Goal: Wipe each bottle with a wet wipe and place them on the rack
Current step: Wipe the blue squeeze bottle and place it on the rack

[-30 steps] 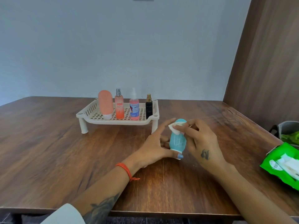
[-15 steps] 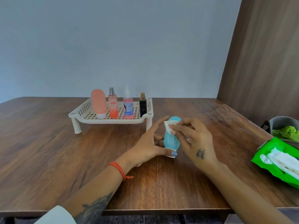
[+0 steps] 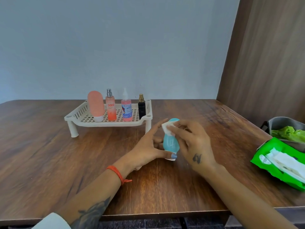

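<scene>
A teal bottle (image 3: 170,142) stands cap-down on the wooden table (image 3: 49,162). My left hand (image 3: 148,149) holds it near its base, thumb in front. My right hand (image 3: 193,146) presses a small folded white wet wipe (image 3: 167,127) against the bottle's upper part. Behind, a cream plastic rack (image 3: 79,116) carries several bottles: a peach tube (image 3: 96,105), an orange spray bottle (image 3: 111,107), a pink spray bottle (image 3: 126,109) and a small black bottle (image 3: 141,108).
A green wet-wipe pack (image 3: 280,164) lies open at the table's right edge. Behind it a grey bin (image 3: 280,123) holds crumpled green material. A brown wooden panel (image 3: 267,63) rises on the right, a pale wall behind the rack.
The camera view has shifted slightly. My right hand has rubbed the wipe over the upper part of the teal bottle while my left hand keeps holding it in place.
</scene>
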The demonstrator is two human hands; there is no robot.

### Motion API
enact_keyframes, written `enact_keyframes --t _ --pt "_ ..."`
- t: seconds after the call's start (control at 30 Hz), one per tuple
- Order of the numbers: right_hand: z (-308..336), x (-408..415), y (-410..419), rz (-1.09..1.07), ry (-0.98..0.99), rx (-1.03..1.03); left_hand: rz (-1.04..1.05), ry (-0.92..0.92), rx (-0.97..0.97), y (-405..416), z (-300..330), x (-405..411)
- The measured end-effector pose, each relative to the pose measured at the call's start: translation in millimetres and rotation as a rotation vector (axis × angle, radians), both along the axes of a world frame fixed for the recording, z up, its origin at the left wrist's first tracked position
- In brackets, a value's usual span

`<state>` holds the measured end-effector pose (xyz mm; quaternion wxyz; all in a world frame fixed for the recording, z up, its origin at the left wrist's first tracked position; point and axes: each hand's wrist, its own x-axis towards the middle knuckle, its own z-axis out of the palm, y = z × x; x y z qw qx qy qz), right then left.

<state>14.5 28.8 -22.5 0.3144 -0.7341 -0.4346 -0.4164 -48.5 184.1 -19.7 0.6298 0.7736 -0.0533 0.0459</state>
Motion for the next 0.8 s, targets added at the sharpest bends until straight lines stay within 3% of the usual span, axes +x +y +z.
enact_keyframes --t 0.1,0.37,0.53,0.63,0.8 --pt "-0.3 -0.1 1.5 -0.025 -0.047 -0.111 0.002 -0.006 -0.016 -0.7 0.2 -0.3" --pt "0.1 9.2 -0.7 -0.105 0.231 0.156 0.010 -0.019 0.066 -0.9 0.8 -0.6" --pt "1.0 -7.1 -4.5 -0.033 -0.009 -0.062 0.019 0.009 -0.018 -0.7 0.7 -1.5" --pt "2.5 -11.5 -0.1 -0.048 -0.042 -0.218 0.024 0.016 -0.066 -1.6 2.0 0.0" --pt "-0.1 -5.1 1.1 -0.066 0.021 -0.089 0.007 0.014 -0.054 -0.7 0.6 -0.2"
